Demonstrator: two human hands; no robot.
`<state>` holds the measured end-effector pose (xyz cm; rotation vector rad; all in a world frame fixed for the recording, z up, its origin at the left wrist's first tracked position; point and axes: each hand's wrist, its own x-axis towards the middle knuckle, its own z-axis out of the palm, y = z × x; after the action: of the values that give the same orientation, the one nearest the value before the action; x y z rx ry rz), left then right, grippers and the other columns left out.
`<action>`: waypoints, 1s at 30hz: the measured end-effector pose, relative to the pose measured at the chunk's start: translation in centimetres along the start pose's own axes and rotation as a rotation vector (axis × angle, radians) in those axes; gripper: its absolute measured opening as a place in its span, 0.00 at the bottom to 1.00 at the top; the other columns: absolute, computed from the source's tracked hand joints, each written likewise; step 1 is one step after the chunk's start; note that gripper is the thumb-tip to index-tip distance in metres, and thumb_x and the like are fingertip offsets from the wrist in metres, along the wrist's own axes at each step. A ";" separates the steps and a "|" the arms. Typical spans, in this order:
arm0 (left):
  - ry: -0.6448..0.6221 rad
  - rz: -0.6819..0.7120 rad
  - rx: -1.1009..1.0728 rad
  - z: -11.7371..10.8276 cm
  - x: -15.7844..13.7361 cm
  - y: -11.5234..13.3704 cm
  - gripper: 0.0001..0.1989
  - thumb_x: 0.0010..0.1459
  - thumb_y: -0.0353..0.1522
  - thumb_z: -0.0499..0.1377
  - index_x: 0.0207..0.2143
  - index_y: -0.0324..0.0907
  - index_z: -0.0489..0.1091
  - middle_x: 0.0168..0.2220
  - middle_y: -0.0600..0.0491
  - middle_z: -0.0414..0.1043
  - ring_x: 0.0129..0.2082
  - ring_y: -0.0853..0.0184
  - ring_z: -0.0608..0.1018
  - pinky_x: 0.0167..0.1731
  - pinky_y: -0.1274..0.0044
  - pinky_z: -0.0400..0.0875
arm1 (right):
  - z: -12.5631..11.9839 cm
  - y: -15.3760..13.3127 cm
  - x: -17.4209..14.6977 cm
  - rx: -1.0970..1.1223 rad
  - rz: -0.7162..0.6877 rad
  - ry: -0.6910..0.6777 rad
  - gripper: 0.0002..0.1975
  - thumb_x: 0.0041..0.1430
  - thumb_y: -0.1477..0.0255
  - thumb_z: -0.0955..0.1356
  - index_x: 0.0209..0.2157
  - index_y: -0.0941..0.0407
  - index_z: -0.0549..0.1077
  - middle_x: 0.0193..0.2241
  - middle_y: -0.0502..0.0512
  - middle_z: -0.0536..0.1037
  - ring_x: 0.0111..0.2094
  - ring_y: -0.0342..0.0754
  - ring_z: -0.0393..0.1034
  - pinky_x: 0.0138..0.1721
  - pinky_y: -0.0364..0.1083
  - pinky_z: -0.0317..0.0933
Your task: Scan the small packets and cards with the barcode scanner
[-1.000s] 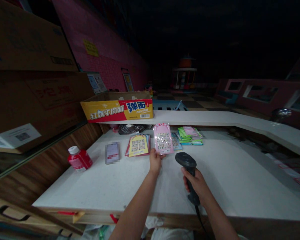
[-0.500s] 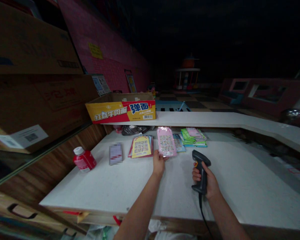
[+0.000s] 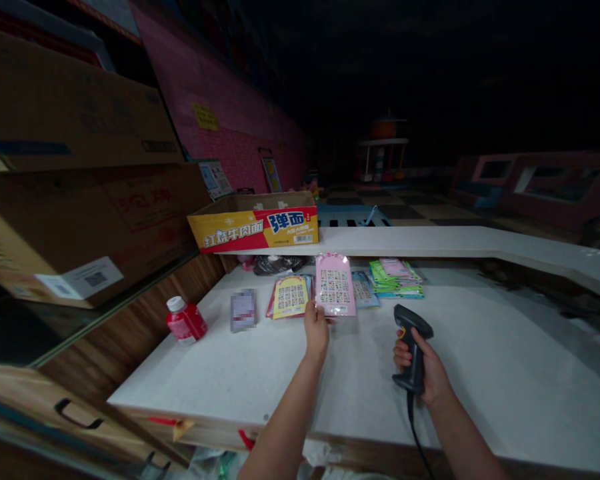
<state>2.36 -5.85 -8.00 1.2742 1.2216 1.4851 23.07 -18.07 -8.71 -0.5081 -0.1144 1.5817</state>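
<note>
My left hand [image 3: 317, 327] pinches the lower left corner of a pink packet [image 3: 335, 283] with a grid of small pictures on it, held up facing me over the counter. My right hand [image 3: 427, 363] is wrapped around the handle of a black barcode scanner [image 3: 411, 347], its cord hanging down toward me. Left of the pink packet lies a small pile topped by a yellow packet [image 3: 291, 297]. Partly behind it on the right is a blue packet [image 3: 365, 291]. Farther right sits a stack of green packets [image 3: 395, 281] with a pink one on top.
On the white counter [image 3: 220, 380] stand a red bottle [image 3: 187, 321] with a white cap and a blurred flat item [image 3: 243, 311]. A yellow and red carton [image 3: 255, 227] rests on the raised ledge [image 3: 410, 241]. Large cardboard boxes [image 3: 80, 220] are stacked at left.
The view has turned slightly left, so things sit farther right in it. The pink packet now stands more upright and faces me more squarely. Both hands keep their holds.
</note>
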 end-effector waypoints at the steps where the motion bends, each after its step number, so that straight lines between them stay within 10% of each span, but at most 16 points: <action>1: 0.054 0.012 0.049 -0.8 0.4 0.6 0.11 0.63 0.38 0.49 0.40 0.42 0.64 0.38 0.49 0.73 0.32 0.67 0.77 0.27 0.78 0.74 | 0.0 0.0 0.0 0.002 -0.005 0.001 0.16 0.47 0.69 0.78 0.34 0.58 0.71 0.19 0.44 0.65 0.17 0.37 0.59 0.16 0.36 0.58; 9: 0.299 -0.019 0.586 -8.0 3.9 4.2 0.15 0.62 0.28 0.47 0.47 0.37 0.69 0.45 0.40 0.75 0.47 0.57 0.77 0.45 0.70 0.70 | -0.1 0.2 0.0 -0.002 -0.014 0.002 0.15 0.49 0.68 0.77 0.35 0.57 0.71 0.19 0.44 0.66 0.17 0.37 0.57 0.15 0.36 0.58; 17: 0.334 0.029 1.218 -9.7 2.6 4.3 0.19 0.63 0.31 0.51 0.54 0.36 0.68 0.50 0.35 0.70 0.52 0.48 0.72 0.49 0.61 0.66 | -0.1 0.0 -0.1 -0.014 0.000 0.018 0.16 0.47 0.68 0.78 0.33 0.58 0.71 0.19 0.45 0.66 0.17 0.36 0.58 0.15 0.36 0.58; 22: -0.067 0.462 1.240 -9.5 2.7 2.7 0.21 0.62 0.32 0.54 0.58 0.43 0.67 0.59 0.41 0.65 0.61 0.52 0.64 0.59 0.60 0.59 | 0.1 -0.1 -0.2 -0.008 0.014 0.016 0.15 0.48 0.69 0.77 0.34 0.57 0.70 0.19 0.44 0.66 0.17 0.36 0.58 0.16 0.36 0.58; 30: -0.323 0.590 1.115 -10.5 4.3 0.2 0.17 0.64 0.30 0.52 0.53 0.46 0.72 0.57 0.46 0.71 0.58 0.56 0.70 0.58 0.59 0.61 | 0.0 0.0 -0.2 -0.006 0.005 0.025 0.15 0.50 0.68 0.76 0.35 0.56 0.69 0.19 0.44 0.66 0.17 0.36 0.58 0.15 0.36 0.57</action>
<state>-8.74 -3.41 -7.17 2.6671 1.5706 0.8070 23.06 -18.25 -8.62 -0.5326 -0.0988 1.5797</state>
